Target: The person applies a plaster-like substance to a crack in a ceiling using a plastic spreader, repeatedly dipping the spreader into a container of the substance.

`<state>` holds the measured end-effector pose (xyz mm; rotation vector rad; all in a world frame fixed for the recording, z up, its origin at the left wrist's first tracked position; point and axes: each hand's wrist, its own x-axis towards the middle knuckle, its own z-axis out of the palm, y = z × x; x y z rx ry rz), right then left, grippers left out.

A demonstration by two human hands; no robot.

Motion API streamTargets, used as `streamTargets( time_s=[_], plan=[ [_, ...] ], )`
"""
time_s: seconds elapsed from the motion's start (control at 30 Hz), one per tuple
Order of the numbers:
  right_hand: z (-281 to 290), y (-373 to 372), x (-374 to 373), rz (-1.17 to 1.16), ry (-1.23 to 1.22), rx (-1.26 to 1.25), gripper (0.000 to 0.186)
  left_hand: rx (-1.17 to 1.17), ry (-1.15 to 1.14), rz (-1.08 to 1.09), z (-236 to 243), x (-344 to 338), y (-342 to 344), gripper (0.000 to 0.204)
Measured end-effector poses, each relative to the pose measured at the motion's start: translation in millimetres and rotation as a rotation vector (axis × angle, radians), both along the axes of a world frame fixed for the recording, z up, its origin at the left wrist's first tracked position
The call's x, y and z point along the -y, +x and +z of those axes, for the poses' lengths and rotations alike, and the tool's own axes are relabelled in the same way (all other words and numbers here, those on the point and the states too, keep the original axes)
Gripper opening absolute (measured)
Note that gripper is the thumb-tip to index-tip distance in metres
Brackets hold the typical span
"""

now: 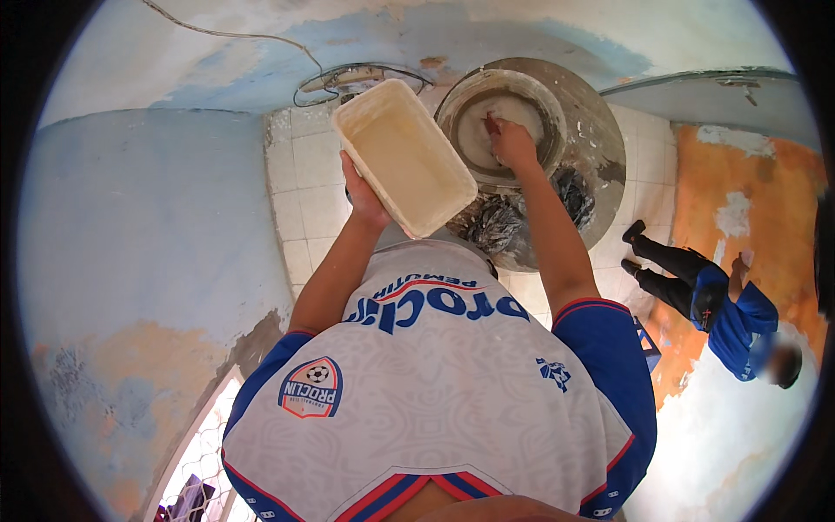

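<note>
The person's left hand [367,198] supports a cream rectangular tub [370,143], its fingers clamped on the long left side. The tub is tilted so its inside faces the camera, and a pale film coats its walls. Just to the right, the right hand [517,148] reaches into a round bucket [557,126] of whitish mix [522,109], its fingers closed on a small reddish-brown thing [492,124]; the hand hides part of it, so its kind is unclear. Whether tub and bucket touch cannot be told.

Lettering shows on the person's pale shirt [426,426]: big blue letters across the belly, smaller ones beside them along a red curve, all upside down to the camera. The left chest carries a shield crest [311,387] with a football and more lettering; on the right is a small blue emblem [553,373].

The bucket stands on a grey, spattered round base [602,143]. Crumpled black plastic [491,222] lies on the near side of the bucket, and the right forearm passes over it. Light tiles [317,161] cover the floor. Behind the tub, which partly blocks it, is a loop of dark cable [300,94] by the patchy blue wall. Off to the right, another person [744,326] in blue and black is by an orange wall [757,196] with pale patches.
</note>
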<state>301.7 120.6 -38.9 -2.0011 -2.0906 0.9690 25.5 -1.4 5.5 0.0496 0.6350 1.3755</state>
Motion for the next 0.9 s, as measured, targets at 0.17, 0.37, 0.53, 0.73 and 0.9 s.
streamTargets(
  time_s=[0.17, 0.37, 0.53, 0.73, 0.9],
  plan=[
    [28.2, 11.2, 7.5, -0.209, 0.100, -0.028, 0.036, 0.008, 0.013, -0.076, 14.1, -3.3, -2.2, 0.087],
    [42.2, 10.2, 35.2, -0.355, 0.517, -0.214, 0.029, -0.011, 0.019, -0.153, 24.0, -11.9, -9.6, 0.093],
    [53.6, 7.8, 52.1, -0.374, 0.606, -0.301, 0.024, 0.171, 0.126, -0.214, 20.5, -5.8, -19.3, 0.091],
    [33.1, -1.0, 53.4, -0.190, 0.325, 0.010, 0.026, 0.065, 0.116, -0.228, 50.6, -17.7, -35.7, 0.091],
    [39.3, -20.3, 68.7, -0.391, 0.404, -0.046, 0.030, -0.004, 0.061, -0.231, 55.4, -17.8, -59.3, 0.091]
  ],
)
